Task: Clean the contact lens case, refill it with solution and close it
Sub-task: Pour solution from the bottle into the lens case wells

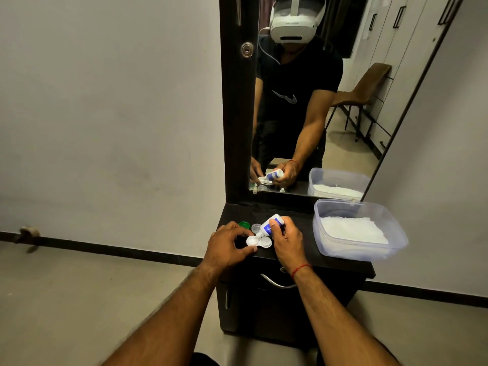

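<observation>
On dark dresser top point(295, 229), white two-well lens case point(264, 243), uncapped.

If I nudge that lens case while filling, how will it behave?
Probably light: the case is small, thin plastic, so it may slide on the smooth top. Low and wide, it seems unlikely to tip. Uncapped, it could spill if jolted.
</observation>
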